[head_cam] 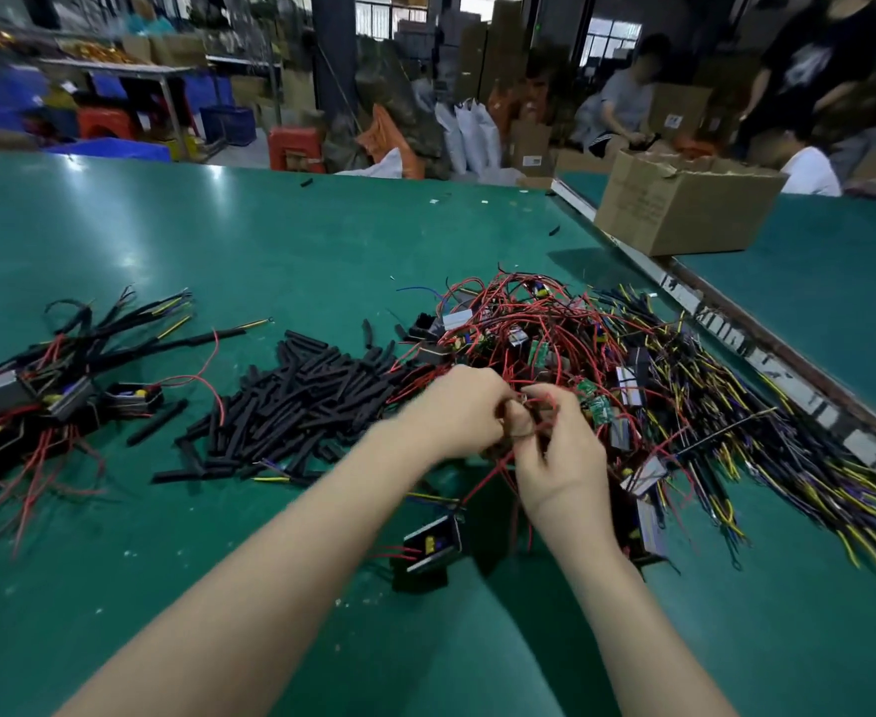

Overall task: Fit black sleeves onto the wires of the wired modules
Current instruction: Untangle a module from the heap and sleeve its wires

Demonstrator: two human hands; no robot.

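1. Red wires (498,465) in my grip, right at the near edge of the tangle (580,364). My left hand (464,411) is curled round a bunch of them, and my right hand (554,447) pinches strands just beside it, fingers bent. The two hands are almost touching.
2. A module (433,545) hangs low near my wrists, with wires running up towards my hands. Whether it belongs to the strands I hold, I cannot tell.
3. No sleeve in either hand that I can see. The sleeves (296,401) lie heaped to my left on the worktop (218,251), close by.
4. My read: I am teasing one module's wires free of the tangle. To do it well, I should hold the bunch steady with the left, draw with the right along the wire's run, not yank across, or the knot tightens.
5. Gather the loose ends together and even before reaching for a sleeve, so they enter as one.
6. Sleeved modules (63,385) sit far left, well apart. A box (684,209) stands beyond the tangle.
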